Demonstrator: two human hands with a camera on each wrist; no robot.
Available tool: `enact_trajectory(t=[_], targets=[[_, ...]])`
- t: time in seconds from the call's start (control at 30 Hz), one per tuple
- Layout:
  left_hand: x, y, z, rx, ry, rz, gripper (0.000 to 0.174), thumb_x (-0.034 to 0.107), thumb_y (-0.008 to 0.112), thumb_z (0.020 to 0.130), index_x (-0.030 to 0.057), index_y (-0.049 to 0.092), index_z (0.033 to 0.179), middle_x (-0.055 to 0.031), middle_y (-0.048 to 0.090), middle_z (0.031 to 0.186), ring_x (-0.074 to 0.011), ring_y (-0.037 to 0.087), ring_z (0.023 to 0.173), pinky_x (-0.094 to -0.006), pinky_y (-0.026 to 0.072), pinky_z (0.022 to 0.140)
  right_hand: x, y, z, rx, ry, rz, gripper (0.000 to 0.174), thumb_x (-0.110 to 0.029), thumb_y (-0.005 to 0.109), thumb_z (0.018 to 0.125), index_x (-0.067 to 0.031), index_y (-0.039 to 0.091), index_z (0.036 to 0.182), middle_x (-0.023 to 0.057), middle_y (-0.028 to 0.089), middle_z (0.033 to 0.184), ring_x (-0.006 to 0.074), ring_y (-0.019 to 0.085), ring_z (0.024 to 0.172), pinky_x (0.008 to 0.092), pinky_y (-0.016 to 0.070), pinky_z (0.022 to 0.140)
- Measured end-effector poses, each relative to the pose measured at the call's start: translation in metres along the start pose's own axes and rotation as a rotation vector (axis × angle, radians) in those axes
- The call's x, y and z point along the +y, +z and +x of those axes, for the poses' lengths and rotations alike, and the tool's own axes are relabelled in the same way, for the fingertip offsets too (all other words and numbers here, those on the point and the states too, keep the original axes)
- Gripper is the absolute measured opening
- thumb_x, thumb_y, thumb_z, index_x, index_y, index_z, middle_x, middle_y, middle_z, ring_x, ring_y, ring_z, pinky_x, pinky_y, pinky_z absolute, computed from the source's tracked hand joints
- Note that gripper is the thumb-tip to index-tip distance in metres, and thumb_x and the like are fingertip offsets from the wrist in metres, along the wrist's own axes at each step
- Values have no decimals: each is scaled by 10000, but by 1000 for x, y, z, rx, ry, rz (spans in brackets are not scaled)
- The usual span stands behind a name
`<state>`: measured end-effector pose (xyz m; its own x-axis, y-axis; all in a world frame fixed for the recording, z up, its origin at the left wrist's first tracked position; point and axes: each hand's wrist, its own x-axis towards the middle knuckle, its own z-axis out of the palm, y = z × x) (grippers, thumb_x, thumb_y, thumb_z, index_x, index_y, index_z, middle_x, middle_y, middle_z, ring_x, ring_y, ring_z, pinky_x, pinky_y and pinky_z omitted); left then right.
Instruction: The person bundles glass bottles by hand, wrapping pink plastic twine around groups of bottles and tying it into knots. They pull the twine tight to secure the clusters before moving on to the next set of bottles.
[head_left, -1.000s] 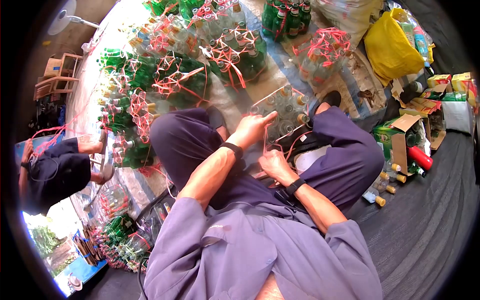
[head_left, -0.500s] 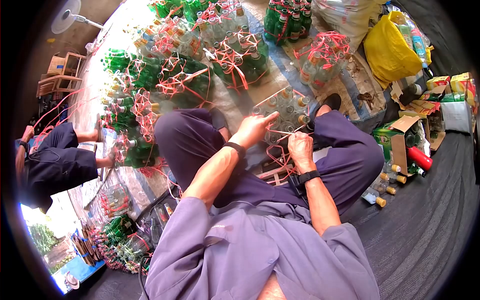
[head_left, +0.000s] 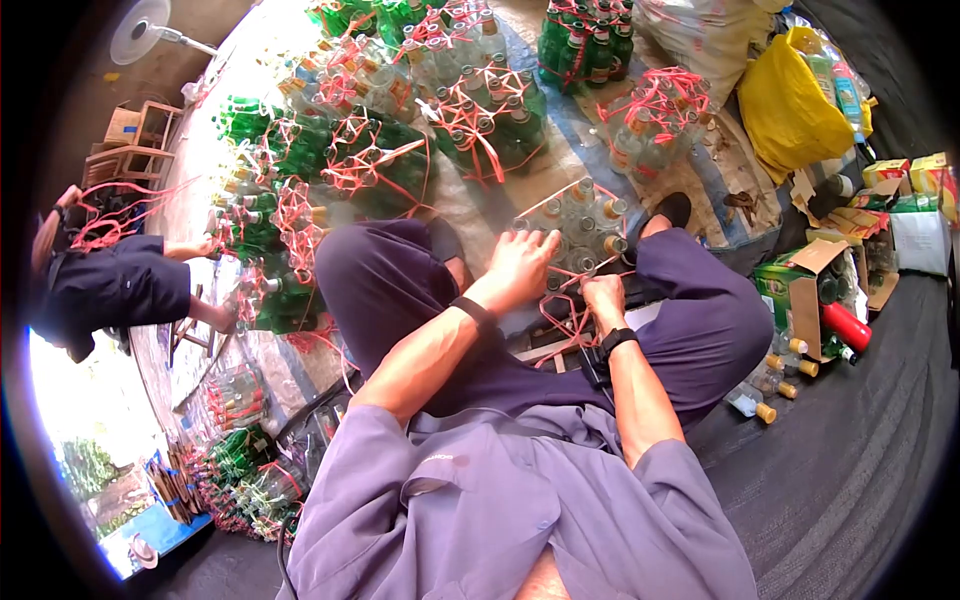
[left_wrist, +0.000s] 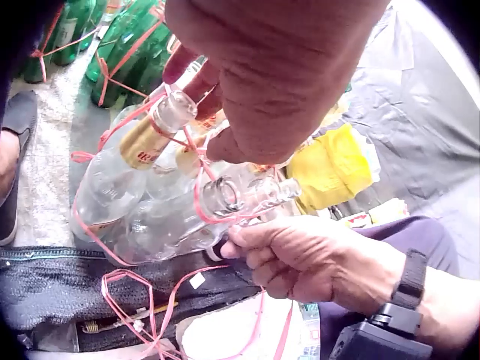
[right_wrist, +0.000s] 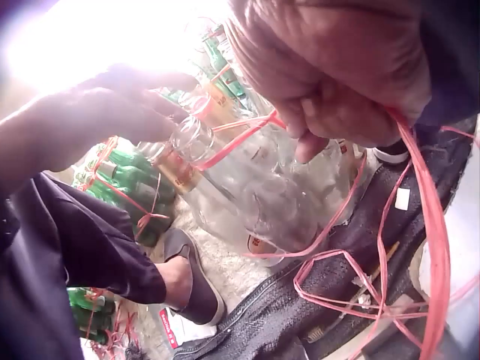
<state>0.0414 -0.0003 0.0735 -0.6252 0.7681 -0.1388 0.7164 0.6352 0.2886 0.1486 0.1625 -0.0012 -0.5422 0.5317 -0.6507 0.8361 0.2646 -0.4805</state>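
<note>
A bundle of clear glass bottles (head_left: 577,222), bound with pink plastic string (right_wrist: 238,144), stands between the person's legs. Over the near bottle necks lies the left hand (head_left: 522,265), its thumb and fingers spread apart around them in the left wrist view. The right hand (head_left: 604,300) pinches the pink string close beside the bundle, thumb against bent fingers. From that hand the string hangs down in the right wrist view into a loose loop (right_wrist: 337,281). Both hands are near each other at the bottle tops, and the left fingertips are partly hidden by the hand itself.
Bundled green bottles (head_left: 375,165) stand at the left, and another tied clear bundle (head_left: 650,130) lies beyond. A yellow sack (head_left: 795,105), an open carton (head_left: 800,285) and loose bottles (head_left: 750,402) are at the right. Another person's legs (head_left: 150,280) show at far left.
The right hand rose to the bundle's near right side, then dipped slightly with the string. The left hand's pointing forefinger has lowered over the bottle necks. The other person at left has shifted.
</note>
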Motion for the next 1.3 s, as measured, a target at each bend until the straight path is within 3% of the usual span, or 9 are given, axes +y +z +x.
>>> enact_trajectory(t=[0.1, 0.37, 0.6, 0.67, 0.93, 1.0, 1.07, 1.2, 1.3], targets=[[4, -2, 1, 239, 213, 97, 359, 138, 658, 670, 93, 599, 1021, -80, 585, 876, -259, 554, 879, -394, 421, 770, 6, 6, 8, -22, 4, 52, 370, -417, 724, 801, -59, 770, 880, 193, 731, 908, 364, 701, 910, 453, 525, 798], [16, -2, 6, 237, 332, 49, 188, 165, 677, 679, 104, 628, 849, -54, 604, 851, -248, 579, 824, -372, 471, 711, 17, 29, 27, -55, 109, 192, 411, -370, 801, 753, 28, 739, 836, 178, 736, 845, 289, 718, 756, 423, 526, 662], [20, 19, 11, -140, 296, -80, 248, 112, 654, 768, 57, 549, 986, -99, 669, 840, -273, 671, 834, -397, 537, 674, 39, 67, 58, -45, 189, 352, 323, -234, 764, 710, 50, 716, 857, 179, 723, 808, 219, 696, 736, 395, 507, 637], [19, 15, 15, -139, 298, -91, 286, 110, 635, 790, 49, 514, 1042, -131, 664, 776, -313, 679, 745, -435, 522, 599, 30, 62, 50, -154, 156, 569, 231, -147, 780, 769, 55, 672, 796, 33, 637, 786, 110, 522, 677, 331, 429, 574], [13, 18, 21, -239, 209, -256, 235, 173, 599, 880, 55, 474, 1040, -166, 639, 679, -360, 655, 627, -482, 473, 546, 20, 49, 40, -329, 278, 576, 206, -190, 656, 880, -34, 619, 751, 36, 548, 663, 163, 474, 546, 349, 343, 488], [12, 20, 21, -237, 199, -276, 239, 186, 596, 888, 57, 471, 1046, -171, 640, 682, -362, 656, 625, -483, 473, 545, 32, 55, 45, -357, -125, 505, 221, -189, 654, 885, -65, 584, 716, 14, 510, 620, 156, 416, 467, 350, 286, 440], [11, 20, 20, -223, 194, -306, 246, 205, 591, 895, 54, 467, 1045, -179, 639, 678, -375, 658, 630, -489, 471, 539, 29, 59, 46, -382, 292, 768, 165, -186, 655, 896, -109, 592, 764, -11, 500, 622, 133, 416, 451, 313, 278, 412], [10, 18, 25, -266, 126, -328, 319, 168, 632, 801, 30, 503, 1058, -206, 658, 703, -404, 670, 682, -526, 489, 570, 57, 89, 64, -425, 199, 983, 185, -218, 712, 852, -87, 597, 790, -25, 502, 637, 111, 407, 490, 311, 294, 451], [18, 21, 24, -204, 36, -285, 328, 203, 630, 835, 33, 479, 1071, -203, 645, 686, -417, 658, 665, -541, 479, 561, 91, 129, 104, -462, -241, 326, 147, -163, 689, 876, -81, 621, 774, -15, 544, 656, 131, 467, 532, 330, 319, 456]])
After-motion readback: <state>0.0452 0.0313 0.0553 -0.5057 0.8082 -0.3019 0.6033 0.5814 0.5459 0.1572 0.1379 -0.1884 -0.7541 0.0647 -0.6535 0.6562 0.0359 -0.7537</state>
